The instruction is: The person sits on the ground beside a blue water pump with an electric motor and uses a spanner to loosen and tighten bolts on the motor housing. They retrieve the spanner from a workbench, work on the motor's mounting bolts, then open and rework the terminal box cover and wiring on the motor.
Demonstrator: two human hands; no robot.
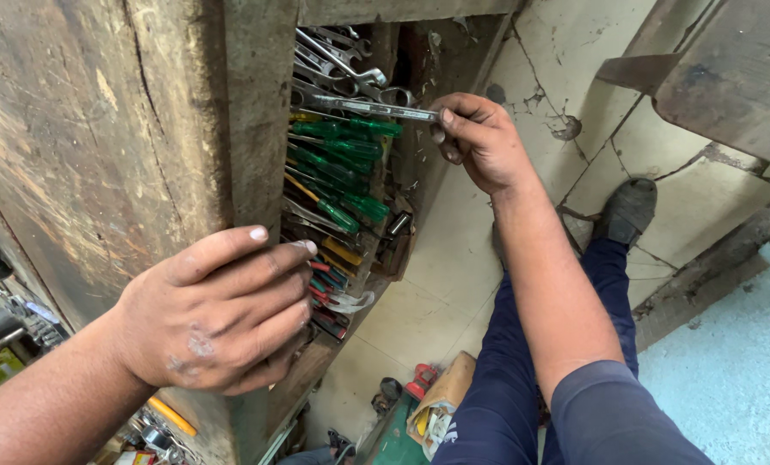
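My right hand (479,142) pinches the end of a long metal spanner (363,108) that lies across the top of an open wooden tool drawer (355,172). The drawer is packed with several chrome spanners (337,56) at the far end, green-handled screwdrivers (342,159) in the middle, and pliers with red and yellow grips (333,288) nearer me. My left hand (221,314) rests flat, fingers together, on the worn wooden bench edge (256,129) beside the drawer, holding nothing.
A scarred wooden benchtop (92,129) fills the left. Below are my dark blue trouser leg (522,362) and black shoe (627,209) on a cracked tiled floor (574,52). Loose tools and a cardboard box (432,405) lie on the floor; another wooden bench (729,69) stands at upper right.
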